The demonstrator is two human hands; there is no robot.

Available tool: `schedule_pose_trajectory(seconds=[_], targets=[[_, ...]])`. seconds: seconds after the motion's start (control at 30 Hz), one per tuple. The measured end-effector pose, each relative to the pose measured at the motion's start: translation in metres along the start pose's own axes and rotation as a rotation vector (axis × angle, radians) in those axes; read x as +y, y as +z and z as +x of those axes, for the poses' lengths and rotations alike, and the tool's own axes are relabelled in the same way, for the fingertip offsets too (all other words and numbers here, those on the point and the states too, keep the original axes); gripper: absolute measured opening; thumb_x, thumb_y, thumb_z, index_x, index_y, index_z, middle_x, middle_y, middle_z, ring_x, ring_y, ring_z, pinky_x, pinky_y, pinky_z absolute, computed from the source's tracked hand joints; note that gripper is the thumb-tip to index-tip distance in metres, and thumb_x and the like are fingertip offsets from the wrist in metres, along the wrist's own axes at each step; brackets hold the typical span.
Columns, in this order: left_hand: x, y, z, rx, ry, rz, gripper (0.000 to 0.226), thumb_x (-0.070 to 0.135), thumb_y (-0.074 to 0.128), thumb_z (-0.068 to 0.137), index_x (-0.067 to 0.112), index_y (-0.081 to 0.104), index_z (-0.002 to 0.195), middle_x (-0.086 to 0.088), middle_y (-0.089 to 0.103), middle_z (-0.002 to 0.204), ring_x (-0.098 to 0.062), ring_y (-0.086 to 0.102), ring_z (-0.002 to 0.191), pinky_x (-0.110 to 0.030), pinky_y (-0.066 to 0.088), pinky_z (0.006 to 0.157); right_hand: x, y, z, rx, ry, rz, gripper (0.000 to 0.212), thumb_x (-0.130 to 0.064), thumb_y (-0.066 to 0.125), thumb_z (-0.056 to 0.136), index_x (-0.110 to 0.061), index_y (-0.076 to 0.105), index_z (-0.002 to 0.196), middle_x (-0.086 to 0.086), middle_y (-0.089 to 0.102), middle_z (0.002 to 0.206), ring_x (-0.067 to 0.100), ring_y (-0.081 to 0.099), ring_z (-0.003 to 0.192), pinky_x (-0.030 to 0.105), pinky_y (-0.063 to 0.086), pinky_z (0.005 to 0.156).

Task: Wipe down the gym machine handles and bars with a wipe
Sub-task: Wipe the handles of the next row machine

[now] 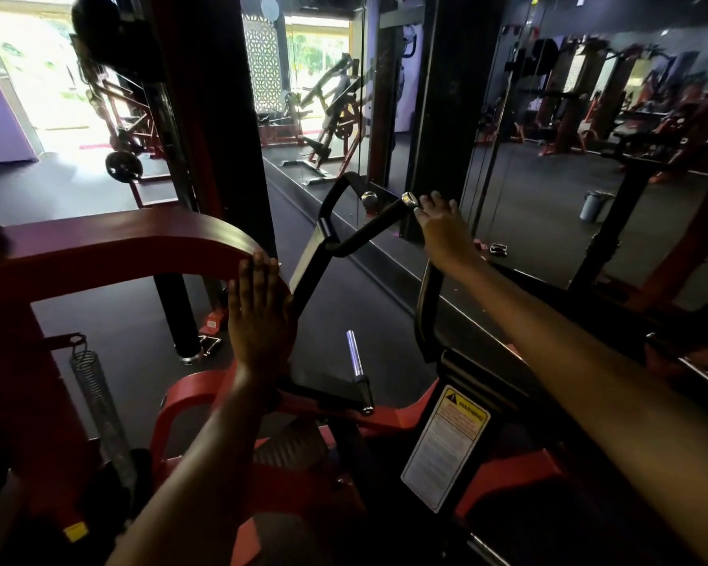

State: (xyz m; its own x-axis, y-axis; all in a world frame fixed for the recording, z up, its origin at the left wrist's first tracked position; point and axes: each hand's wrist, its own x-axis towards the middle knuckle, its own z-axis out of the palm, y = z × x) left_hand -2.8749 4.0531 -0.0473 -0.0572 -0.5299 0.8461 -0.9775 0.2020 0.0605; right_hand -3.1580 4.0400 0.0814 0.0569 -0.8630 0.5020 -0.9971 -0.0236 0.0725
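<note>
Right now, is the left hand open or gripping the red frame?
Open. The left hand lies flat with straight fingers pressed against the curved end of the red frame. No wipe shows under it.

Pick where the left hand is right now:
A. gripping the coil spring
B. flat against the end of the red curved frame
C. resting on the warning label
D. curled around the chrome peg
B. The left hand lies with straight fingers against the end of the red curved frame, well clear of the chrome peg, the warning label and the coil spring.
</note>
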Motion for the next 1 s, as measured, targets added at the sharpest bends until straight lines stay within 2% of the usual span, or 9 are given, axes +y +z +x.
schedule_pose_trajectory(seconds=[0.07, 0.2, 0.3, 0.47, 0.6, 0.73, 0.83, 0.93, 1.0], targets=[[0.000, 0.000, 0.001, -0.011, -0.017, 0.010, 0.060, 0.033, 0.031, 0.102, 0.007, 0.011, 0.151, -0.008, 0.004, 0.159, -0.022, -0.011, 0.149, -0.038, -0.007, 0.121, 0.019, 0.005, 0.009, -0.124, -0.075, -0.190, 0.049, 0.001, 0.043, 0.092, -0.001, 0.033, 0.141, 0.018, 0.023, 0.152, 0.033, 0.014, 0.143, 0.050, 0.011, 0.116], [-0.002, 0.006, 0.000, -0.007, -0.018, 0.023, 0.059, 0.032, 0.033, 0.101, 0.004, 0.017, 0.150, -0.010, 0.008, 0.158, -0.022, -0.010, 0.149, -0.038, -0.006, 0.121, 0.024, 0.039, -0.019, -0.232, -0.171, -0.174, 0.038, -0.003, 0.038, 0.095, 0.004, 0.042, 0.133, 0.021, 0.039, 0.142, 0.037, 0.027, 0.137, 0.046, 0.028, 0.112], [-0.001, 0.004, 0.001, -0.024, -0.017, -0.004, 0.060, 0.031, 0.033, 0.101, 0.004, 0.013, 0.150, -0.010, 0.007, 0.159, -0.022, -0.010, 0.149, -0.038, -0.007, 0.121, 0.008, 0.056, -0.050, -0.309, -0.241, -0.140, 0.037, -0.003, 0.031, 0.098, 0.003, 0.046, 0.131, 0.014, 0.044, 0.140, 0.031, 0.019, 0.141, 0.041, 0.000, 0.117], [0.000, -0.004, 0.001, -0.117, -0.033, -0.013, 0.061, 0.029, 0.036, 0.102, 0.006, 0.006, 0.151, -0.010, 0.000, 0.159, -0.021, -0.015, 0.148, -0.036, -0.012, 0.120, -0.003, 0.058, -0.115, -0.298, -0.304, 0.124, 0.045, 0.007, 0.035, 0.094, 0.002, 0.038, 0.139, 0.012, 0.031, 0.150, 0.022, 0.013, 0.145, 0.023, 0.002, 0.115], [0.006, -0.016, 0.002, -0.188, -0.061, 0.027, 0.061, 0.027, 0.039, 0.101, 0.005, 0.012, 0.151, -0.011, 0.003, 0.158, -0.021, -0.016, 0.148, -0.035, -0.013, 0.119, -0.008, 0.052, -0.148, -0.474, -0.194, 0.361, 0.042, 0.006, 0.042, 0.091, -0.001, 0.051, 0.131, 0.018, 0.039, 0.145, 0.030, 0.027, 0.138, 0.032, 0.020, 0.114], [0.010, -0.030, 0.002, -0.268, -0.082, 0.046, 0.058, 0.023, 0.040, 0.097, 0.005, 0.024, 0.151, -0.011, 0.009, 0.160, -0.023, -0.009, 0.149, -0.041, -0.002, 0.120, -0.028, 0.028, -0.132, -0.248, -0.094, 0.554, 0.042, 0.014, 0.046, 0.086, 0.002, 0.054, 0.125, 0.017, 0.050, 0.133, 0.028, 0.046, 0.126, 0.028, 0.033, 0.107], [0.021, -0.060, 0.002, -0.313, -0.140, -0.041, 0.059, 0.021, 0.045, 0.096, 0.011, 0.029, 0.151, -0.009, 0.015, 0.161, -0.026, 0.006, 0.149, -0.046, 0.007, 0.119, -0.056, 0.008, -0.117, -0.082, 0.097, 0.682, 0.016, -0.007, 0.050, 0.093, -0.006, 0.050, 0.109, 0.014, 0.051, 0.107, 0.021, 0.053, 0.090, 0.026, 0.048, 0.069], [0.028, -0.100, 0.000, -0.365, -0.252, -0.135, 0.059, 0.022, 0.046, 0.098, 0.015, 0.024, 0.153, -0.008, 0.018, 0.161, -0.028, 0.016, 0.148, -0.044, 0.011, 0.120, -0.080, -0.014, -0.115, -0.119, 0.213, 0.753, 0.021, -0.005, 0.046, 0.092, 0.001, 0.048, 0.112, 0.017, 0.051, 0.113, 0.021, 0.051, 0.097, 0.024, 0.037, 0.074], [0.030, -0.129, -0.008, -0.387, -0.301, -0.135, 0.053, 0.022, 0.047, 0.098, 0.012, 0.033, 0.149, -0.011, 0.034, 0.154, -0.028, 0.035, 0.140, -0.045, 0.026, 0.116, -0.090, -0.029, -0.124, -0.140, 0.145, 0.748, 0.021, -0.003, 0.051, 0.089, 0.003, 0.056, 0.108, 0.021, 0.058, 0.108, 0.031, 0.056, 0.100, 0.029, 0.039, 0.076]])
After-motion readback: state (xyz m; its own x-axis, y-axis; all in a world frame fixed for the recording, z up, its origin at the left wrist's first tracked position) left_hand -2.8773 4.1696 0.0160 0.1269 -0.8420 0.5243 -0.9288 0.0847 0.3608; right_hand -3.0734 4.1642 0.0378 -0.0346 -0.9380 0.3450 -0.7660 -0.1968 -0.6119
